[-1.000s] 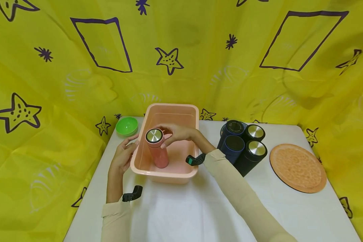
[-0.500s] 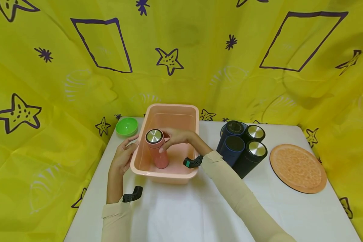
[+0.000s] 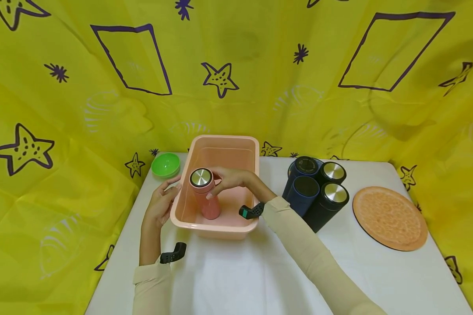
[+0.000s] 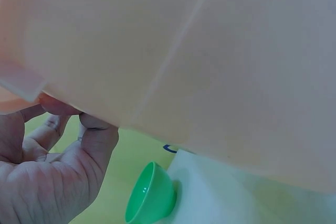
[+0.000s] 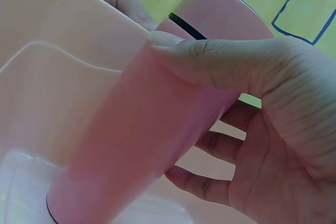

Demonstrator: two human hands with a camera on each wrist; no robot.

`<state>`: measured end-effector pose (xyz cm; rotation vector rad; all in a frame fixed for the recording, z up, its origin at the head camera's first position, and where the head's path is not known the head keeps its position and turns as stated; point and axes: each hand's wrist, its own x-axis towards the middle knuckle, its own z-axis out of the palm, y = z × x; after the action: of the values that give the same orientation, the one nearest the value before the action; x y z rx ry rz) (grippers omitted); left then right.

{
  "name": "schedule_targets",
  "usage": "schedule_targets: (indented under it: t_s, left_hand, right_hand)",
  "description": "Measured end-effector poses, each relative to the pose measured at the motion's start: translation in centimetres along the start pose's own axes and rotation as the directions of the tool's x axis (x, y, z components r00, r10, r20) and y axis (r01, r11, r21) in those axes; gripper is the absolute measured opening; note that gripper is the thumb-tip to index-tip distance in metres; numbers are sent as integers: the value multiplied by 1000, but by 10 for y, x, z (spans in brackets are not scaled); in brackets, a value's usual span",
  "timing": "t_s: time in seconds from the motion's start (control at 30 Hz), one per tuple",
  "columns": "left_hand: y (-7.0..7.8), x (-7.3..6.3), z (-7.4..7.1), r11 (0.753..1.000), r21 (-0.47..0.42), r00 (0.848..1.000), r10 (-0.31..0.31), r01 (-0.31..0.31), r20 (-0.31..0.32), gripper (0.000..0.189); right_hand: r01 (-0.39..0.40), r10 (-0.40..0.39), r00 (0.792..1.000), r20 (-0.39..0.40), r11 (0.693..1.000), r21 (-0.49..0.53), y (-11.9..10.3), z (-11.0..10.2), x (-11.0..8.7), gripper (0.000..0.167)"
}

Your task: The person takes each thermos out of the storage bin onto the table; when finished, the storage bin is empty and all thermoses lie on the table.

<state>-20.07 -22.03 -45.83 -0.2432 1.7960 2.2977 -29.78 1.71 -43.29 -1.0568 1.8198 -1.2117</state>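
Note:
A pink vacuum flask (image 3: 207,203) with a shiny steel-topped lid stands upright inside a peach plastic basin (image 3: 236,227), towards its near left side. My right hand (image 3: 230,178) grips the flask near its top. The right wrist view shows the thumb across the pink flask (image 5: 131,124) just below the lid seam, with the fingers of the right hand (image 5: 278,108) curled behind it. At the basin's left rim, my left hand (image 3: 160,203) holds the edge. In the left wrist view, the left hand (image 4: 58,166) pinches that rim from outside, its fingertips partly hidden.
Right of the basin, several dark flasks (image 3: 325,203) stand close together, with a round rim partly hidden behind them. Farther right lies a round mat with a pizza-like print (image 3: 390,218). A green bowl (image 3: 165,165) sits at the back left, near the yellow curtain (image 3: 252,109).
My right hand has shifted slightly down and towards me around the flask, its thumb a little lower. The flask, basin and left hand look unmoved.

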Motion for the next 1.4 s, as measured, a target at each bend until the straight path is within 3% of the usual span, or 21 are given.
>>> schedule_targets:
  t_s: [0.33,0.63,0.97,1.17,1.4]
  left_hand:
    - [1,1,0,999,-32,1000,-19,19,9,45]
    - [11,-9,8,1000,-14,1000,-18,18,16,46]
    - [0,-1,1,1000,-18,1000,8,-8,8,44]
    - [-2,-2,1,1000,-17,1000,13,-13,5,44]
    - [-1,-2,1,1000,-2,1000,21,-21,4,45]
  right_hand:
    - [-7,6,1000,-22,999,-53,-3,1,-2,67]
    - [6,-10,999,-46,996,-88,-4,5,-3,69]
    - [35,-40,993,-108,998,-54,-12,6,-7,65]
    - [52,-59,978,-198,998,-39,-25,2,-16,65]
    - [109,-113,944,-311,994,-30,-42,-2,-26,66]
